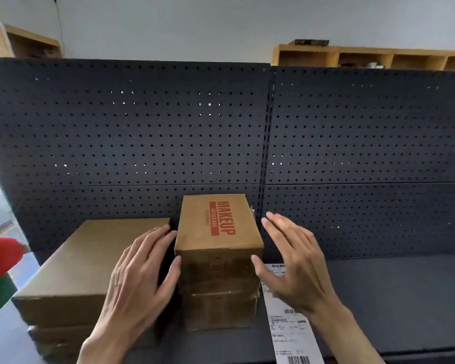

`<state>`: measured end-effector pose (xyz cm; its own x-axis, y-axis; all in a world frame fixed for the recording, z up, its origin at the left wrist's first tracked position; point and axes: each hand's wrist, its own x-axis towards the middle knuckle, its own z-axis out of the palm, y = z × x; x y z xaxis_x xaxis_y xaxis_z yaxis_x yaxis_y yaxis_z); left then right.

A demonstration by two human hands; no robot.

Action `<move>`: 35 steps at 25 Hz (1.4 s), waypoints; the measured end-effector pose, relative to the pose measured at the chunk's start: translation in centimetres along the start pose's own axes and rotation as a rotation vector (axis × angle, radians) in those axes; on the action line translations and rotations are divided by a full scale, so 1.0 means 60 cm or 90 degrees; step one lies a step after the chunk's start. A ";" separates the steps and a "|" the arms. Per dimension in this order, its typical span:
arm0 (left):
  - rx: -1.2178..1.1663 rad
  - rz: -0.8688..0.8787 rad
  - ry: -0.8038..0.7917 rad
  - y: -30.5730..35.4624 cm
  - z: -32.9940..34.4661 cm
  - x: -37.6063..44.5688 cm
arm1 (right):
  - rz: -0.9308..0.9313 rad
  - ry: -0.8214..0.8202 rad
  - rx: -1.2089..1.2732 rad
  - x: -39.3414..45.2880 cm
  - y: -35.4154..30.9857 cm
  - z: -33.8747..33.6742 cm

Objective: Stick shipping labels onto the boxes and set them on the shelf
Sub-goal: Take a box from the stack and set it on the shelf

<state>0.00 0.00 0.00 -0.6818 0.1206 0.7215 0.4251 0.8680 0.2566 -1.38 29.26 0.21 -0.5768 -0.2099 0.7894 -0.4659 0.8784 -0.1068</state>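
Placement step, by the look of it: boxes already on the dark shelf, hands either side of the middle stack.

Far left edge: red and green object, cut off by the frame, unidentifiable.

Left of centre: wide plain box atop at least one more beneath; lower layers blurred and partly behind the left forearm, count uncertain. No label visible on its top.

Left hand: fingers straight and loose, tips lying against or just beside the left wall of the tall stack, thumb at its front left corner. Nothing gripped. Actual contact hard to confirm.

Centre: box printed MAKEUP in red, topmost of a narrow stack against the pegboard. Top face without a white label; other faces not all in view.

Right hand: spread flat, fingers extended, thumb tip near the stack's front right corner, palm apart from the cardboard. Holding nothing.

Below right hand: strip of shipping labels lying on the shelf just beside the stack, upper part hidden by the hand, lower end cut off at the frame. Print too small to read.

Judgement: stack being squared or just released. Next move likely calls for peeling a label from the strip and pressing it onto an unlabelled face, or fetching another box.
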 end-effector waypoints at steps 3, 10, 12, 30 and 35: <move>-0.008 -0.022 -0.022 -0.006 0.022 0.027 | 0.003 -0.032 0.000 0.028 0.003 0.024; -0.323 -0.221 0.014 0.010 0.091 0.035 | 0.332 -0.023 0.436 0.021 -0.013 0.089; -0.447 -0.289 0.002 0.022 0.102 0.029 | 0.434 -0.020 0.574 0.016 -0.024 0.102; -0.694 -0.376 0.082 0.107 0.117 0.069 | 0.513 0.053 0.674 0.030 -0.021 0.053; -0.715 -0.349 0.060 0.207 0.180 0.071 | 0.537 0.083 0.647 -0.015 0.074 -0.001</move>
<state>-4.06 16.49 -0.69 -0.9035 -0.2016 0.3783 0.4034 -0.1018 0.9093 -2.92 33.38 -0.93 -0.8938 0.3301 0.3037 -0.3231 -0.0043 -0.9464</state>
